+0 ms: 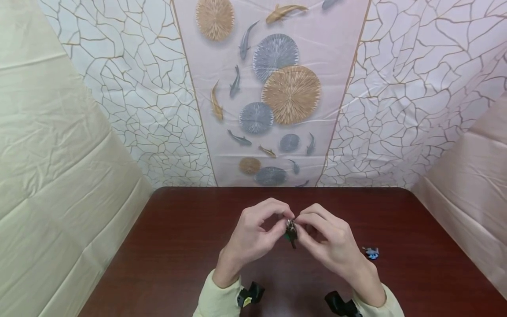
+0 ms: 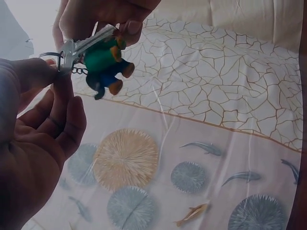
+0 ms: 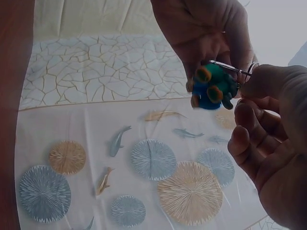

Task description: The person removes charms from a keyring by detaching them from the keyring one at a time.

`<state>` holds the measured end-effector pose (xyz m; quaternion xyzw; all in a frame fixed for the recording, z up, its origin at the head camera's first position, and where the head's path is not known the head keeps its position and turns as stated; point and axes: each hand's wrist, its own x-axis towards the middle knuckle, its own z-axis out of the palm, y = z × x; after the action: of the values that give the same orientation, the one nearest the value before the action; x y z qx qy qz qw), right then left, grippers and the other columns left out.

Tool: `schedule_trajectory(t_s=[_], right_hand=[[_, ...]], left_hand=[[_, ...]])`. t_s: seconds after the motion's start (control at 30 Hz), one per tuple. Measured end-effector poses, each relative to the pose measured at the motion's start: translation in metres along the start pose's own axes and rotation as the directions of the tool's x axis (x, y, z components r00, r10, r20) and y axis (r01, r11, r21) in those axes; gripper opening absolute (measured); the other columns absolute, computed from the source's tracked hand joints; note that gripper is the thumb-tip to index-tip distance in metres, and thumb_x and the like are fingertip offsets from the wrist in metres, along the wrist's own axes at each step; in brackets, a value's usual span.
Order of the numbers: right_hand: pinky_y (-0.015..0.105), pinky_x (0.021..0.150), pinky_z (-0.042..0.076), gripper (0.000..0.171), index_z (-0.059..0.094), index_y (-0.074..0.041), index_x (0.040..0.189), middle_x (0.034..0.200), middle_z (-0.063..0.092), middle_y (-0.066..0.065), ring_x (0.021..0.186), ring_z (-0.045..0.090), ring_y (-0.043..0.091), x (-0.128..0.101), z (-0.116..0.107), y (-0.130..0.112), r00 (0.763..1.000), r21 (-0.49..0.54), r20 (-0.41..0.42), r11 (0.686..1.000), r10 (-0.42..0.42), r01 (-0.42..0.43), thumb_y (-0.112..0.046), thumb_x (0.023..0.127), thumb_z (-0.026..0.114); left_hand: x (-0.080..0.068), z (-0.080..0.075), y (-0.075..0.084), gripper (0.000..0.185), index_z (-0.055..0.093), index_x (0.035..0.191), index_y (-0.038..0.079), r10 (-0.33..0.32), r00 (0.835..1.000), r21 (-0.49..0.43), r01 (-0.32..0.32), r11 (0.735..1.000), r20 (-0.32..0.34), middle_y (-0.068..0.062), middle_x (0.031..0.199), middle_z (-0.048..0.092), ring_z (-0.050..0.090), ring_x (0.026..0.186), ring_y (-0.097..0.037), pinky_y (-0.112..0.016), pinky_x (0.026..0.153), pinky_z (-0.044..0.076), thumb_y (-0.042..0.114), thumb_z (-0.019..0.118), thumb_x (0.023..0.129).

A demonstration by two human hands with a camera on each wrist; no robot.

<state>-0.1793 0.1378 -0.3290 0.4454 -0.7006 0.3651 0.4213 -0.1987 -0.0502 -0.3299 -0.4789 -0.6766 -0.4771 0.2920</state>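
Both hands meet above the counter (image 1: 178, 246). The left hand (image 1: 253, 233) pinches the key ring (image 2: 50, 56); the right hand (image 1: 328, 242) pinches the key (image 2: 88, 44), whose shaft points rightward. The figure charm (image 2: 105, 67) dangles between them.

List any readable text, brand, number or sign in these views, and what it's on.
None can be read.
Key: bare metal, no stamp visible.
Green and blue figure charm: no lettering shows.
Small blue thing on the table: too small to tell.
Backdrop cloth: only fish, round discs and crackle lines, no words.
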Motion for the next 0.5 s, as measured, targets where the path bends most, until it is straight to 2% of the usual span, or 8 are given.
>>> schedule_trajectory(t_s=[0.2, 0.5], right_hand=[[0.008, 0.056, 0.042, 0.019, 0.068, -0.004, 0.088, 0.084, 0.062, 0.002, 0.069, 0.052, 0.002, 0.0005, -0.0004, 0.0000, 1.000, -0.001, 0.004, 1.000, 0.010, -0.010, -0.017, 0.097, 0.057], [0.007, 0.060, 0.042, 0.019, 0.069, -0.005, 0.091, 0.087, 0.063, 0.003, 0.071, 0.052, 0.000, -0.0024, -0.0019, 0.0009, 0.999, 0.030, 0.040, 0.999, 0.037, -0.038, -0.020, 0.097, 0.060]], left_hand=[[-0.0004, -0.0002, -0.0003, 0.013, 0.066, 0.095, 0.007, -0.028, 0.999, -0.019, 0.028, 0.999, -0.017, -0.004, 0.091, 0.068, 0.065, 0.086, -0.013, -0.032, 0.073, 0.058, -0.005, 0.063, 0.088], [-0.0011, -0.0023, 0.0020, 0.016, 0.064, 0.097, 0.007, -0.064, 0.998, -0.040, 0.064, 0.997, -0.010, -0.004, 0.093, 0.068, 0.064, 0.086, -0.013, -0.019, 0.071, 0.054, -0.006, 0.062, 0.088]])
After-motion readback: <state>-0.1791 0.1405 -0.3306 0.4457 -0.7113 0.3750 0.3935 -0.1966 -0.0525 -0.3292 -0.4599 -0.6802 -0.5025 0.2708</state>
